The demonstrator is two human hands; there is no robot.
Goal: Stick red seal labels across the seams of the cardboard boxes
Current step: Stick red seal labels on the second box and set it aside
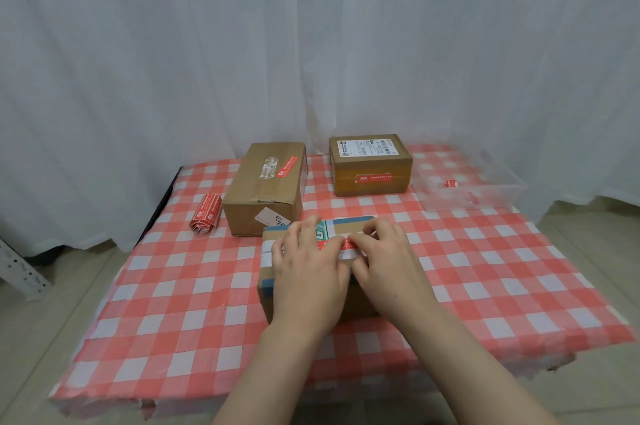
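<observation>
the red seal label [347, 244] lies on top of the near box [346, 225], its long axis running 9 to 3 o'clock. the left hand [308, 269] rests flat on its 9 o'clock end, fingers straight. the right hand [386, 258] curls its fingers onto the 3 o'clock end; pinching or pressing, i cannot tell. both hands are equally near.

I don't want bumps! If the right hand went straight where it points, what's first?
Probably the left hand, just ahead of the right hand on the red seal label.
</observation>
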